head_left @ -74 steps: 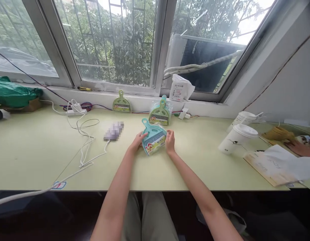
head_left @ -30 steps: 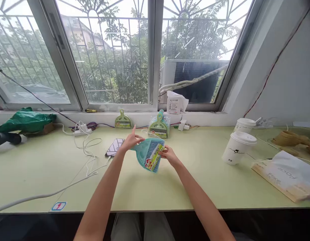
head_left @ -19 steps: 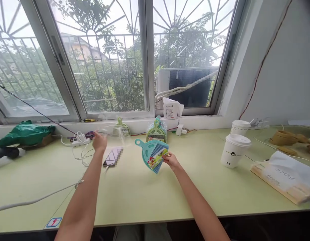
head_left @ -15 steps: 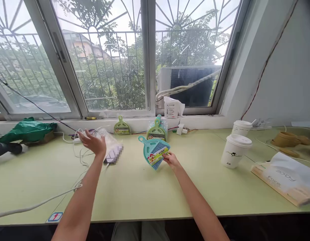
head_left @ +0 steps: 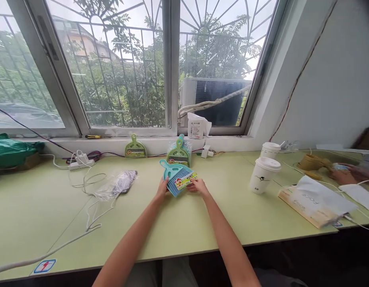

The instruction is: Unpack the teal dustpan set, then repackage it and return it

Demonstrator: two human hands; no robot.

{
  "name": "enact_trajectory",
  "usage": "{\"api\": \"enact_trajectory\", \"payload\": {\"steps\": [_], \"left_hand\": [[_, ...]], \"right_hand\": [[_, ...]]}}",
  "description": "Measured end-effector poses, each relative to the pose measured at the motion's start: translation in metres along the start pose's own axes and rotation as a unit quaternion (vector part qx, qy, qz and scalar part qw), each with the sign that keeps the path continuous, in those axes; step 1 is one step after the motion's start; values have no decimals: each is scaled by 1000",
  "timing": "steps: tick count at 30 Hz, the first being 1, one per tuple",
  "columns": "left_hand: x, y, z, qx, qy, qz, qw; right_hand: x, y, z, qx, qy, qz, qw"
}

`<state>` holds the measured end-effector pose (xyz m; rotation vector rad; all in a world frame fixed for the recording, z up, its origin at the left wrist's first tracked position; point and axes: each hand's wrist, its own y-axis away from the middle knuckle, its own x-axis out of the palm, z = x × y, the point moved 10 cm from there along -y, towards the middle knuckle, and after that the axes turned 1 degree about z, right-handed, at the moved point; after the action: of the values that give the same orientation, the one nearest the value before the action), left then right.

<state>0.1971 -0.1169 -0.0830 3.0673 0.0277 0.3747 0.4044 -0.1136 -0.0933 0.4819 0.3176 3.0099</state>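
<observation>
Both hands hold a turquoise dustpan-and-brush set (head_left: 172,172) with blue bristles and a printed label (head_left: 183,181). My left hand (head_left: 162,189) is closed on its left edge, its fingers partly behind the pan. At the right edge my right hand (head_left: 199,186) pinches the end of the label card. The set is tilted above the table, its handle toward the upper left. Just behind it stand several dustpan sets in a row, a green one (head_left: 179,152) at the front. Another green dustpan set (head_left: 135,147) leans against the wall farther left.
A clear plastic bag (head_left: 108,190) lies over a phone (head_left: 124,190), among white cables. To the right are a paper cup (head_left: 264,176) and a tissue pack (head_left: 307,205). Another person's hand (head_left: 341,175) is at the far right. A power strip (head_left: 81,162) lies back left.
My left hand has come from above the plastic bag to the dustpan set's left edge and taken hold of it. My right hand keeps its grip. The view has turned slightly right.
</observation>
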Motion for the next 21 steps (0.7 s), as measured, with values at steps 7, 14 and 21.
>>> {"api": "enact_trajectory", "payload": {"steps": [7,14,21], "left_hand": [[-60,-12,-6,19,27,-126,991],[-48,5,-28,134,-105,-122,978],[-11,44,-42,174,-201,-99,959]], "right_hand": [[-84,-3,23,-46,-285,-152,945],[-166,28,36,-141,-268,-384,872],[-41,54,84,-301,175,-252,903]]}}
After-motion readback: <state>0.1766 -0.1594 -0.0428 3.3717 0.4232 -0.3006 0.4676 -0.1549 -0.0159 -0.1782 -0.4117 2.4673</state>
